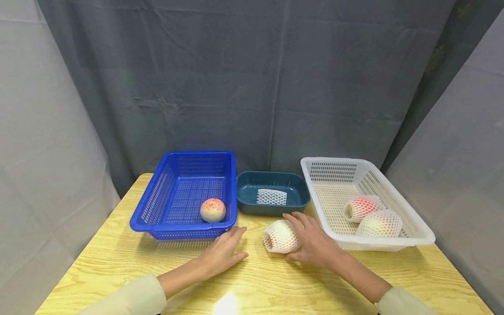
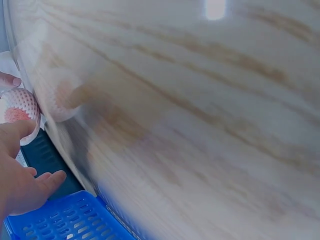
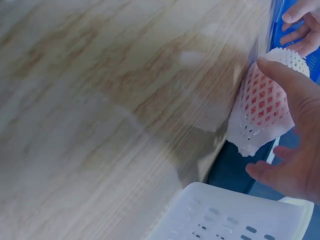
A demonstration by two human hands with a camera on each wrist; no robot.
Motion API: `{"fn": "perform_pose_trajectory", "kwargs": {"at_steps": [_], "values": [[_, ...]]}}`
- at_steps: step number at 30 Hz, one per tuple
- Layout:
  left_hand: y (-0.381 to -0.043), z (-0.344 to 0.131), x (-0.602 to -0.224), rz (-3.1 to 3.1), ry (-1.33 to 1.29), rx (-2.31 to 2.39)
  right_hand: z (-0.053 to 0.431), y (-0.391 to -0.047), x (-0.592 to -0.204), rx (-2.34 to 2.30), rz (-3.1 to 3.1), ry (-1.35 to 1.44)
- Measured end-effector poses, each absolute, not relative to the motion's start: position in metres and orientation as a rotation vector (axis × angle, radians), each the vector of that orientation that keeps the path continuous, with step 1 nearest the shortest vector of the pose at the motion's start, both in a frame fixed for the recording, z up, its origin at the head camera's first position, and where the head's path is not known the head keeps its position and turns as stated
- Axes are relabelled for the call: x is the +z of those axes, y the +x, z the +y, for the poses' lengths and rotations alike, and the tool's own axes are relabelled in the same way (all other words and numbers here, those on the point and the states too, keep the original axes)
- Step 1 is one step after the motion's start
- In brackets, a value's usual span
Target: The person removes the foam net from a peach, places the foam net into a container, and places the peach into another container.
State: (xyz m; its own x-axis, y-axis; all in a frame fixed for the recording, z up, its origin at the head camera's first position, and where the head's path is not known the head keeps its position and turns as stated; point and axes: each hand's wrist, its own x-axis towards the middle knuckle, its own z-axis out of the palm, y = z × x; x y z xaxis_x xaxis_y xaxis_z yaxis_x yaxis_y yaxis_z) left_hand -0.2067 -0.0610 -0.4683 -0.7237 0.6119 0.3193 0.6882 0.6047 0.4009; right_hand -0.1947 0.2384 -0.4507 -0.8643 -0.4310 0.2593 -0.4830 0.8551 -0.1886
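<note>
A peach in a white foam net (image 1: 281, 236) lies on the table between the two hands. My right hand (image 1: 315, 240) reaches round its right end, thumb on the near side and fingers on the far side. In the right wrist view the thumb overlaps the foam net (image 3: 262, 102), while the fingertips stand apart from it. My left hand (image 1: 222, 255) holds nothing, thumb and fingers spread, in front of the blue basket's corner and left of the netted peach. A bare peach (image 1: 213, 210) sits in the blue basket (image 1: 183, 227).
A dark teal tray (image 1: 273, 210) at the back centre has an empty foam net (image 1: 271, 197) in it. The white basket (image 1: 327, 218) at right holds two netted peaches (image 1: 380, 224). Grey curtains (image 1: 220, 87) stand behind the wooden table (image 1: 252, 284).
</note>
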Motion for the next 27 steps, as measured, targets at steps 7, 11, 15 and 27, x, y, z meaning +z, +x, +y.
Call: {"fn": "perform_pose_trajectory", "kwargs": {"at_steps": [7, 11, 15, 27], "values": [[-0.209, -0.055, -0.472, -2.682, -1.097, -0.777, 0.23, -0.199, -0.448, 0.389, -2.835, 0.854], [-0.21, -0.051, -0.472, -2.696, -1.094, -0.791, 0.225, -0.201, -0.447, 0.421, -2.839, 0.883], [-0.21, -0.046, -0.471, -2.682, -1.11, -0.795, 0.223, -0.201, -0.449, 0.422, -2.812, 0.909], [-0.208, -0.031, -0.461, -2.629, -1.159, -0.811, 0.221, -0.207, -0.45, 0.392, -2.747, 0.858]]}}
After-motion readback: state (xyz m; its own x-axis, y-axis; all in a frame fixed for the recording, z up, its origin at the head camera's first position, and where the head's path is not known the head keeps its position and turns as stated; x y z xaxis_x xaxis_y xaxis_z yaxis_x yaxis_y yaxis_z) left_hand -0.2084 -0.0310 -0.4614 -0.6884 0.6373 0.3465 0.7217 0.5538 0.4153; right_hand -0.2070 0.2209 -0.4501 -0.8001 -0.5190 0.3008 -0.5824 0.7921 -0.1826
